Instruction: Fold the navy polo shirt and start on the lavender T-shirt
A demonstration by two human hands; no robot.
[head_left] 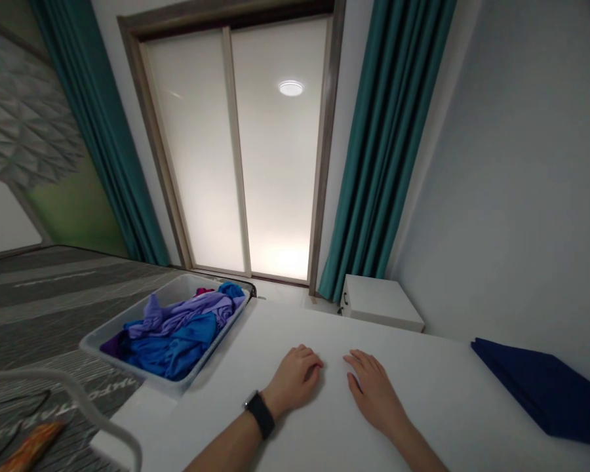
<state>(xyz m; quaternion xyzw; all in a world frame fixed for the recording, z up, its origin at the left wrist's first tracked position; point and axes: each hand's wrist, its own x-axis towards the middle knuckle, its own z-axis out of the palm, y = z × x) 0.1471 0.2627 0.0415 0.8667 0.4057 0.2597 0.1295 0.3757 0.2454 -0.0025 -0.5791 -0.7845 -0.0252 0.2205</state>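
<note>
White tabletop under left hand, fingers loosely bent; right hand slightly spread; teal curtains flank frosted door.

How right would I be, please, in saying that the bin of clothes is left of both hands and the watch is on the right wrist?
Not quite: the head view shows the watch on the wrist of the left hand, not the right hand. The bin of clothes is indeed left of both.
</note>
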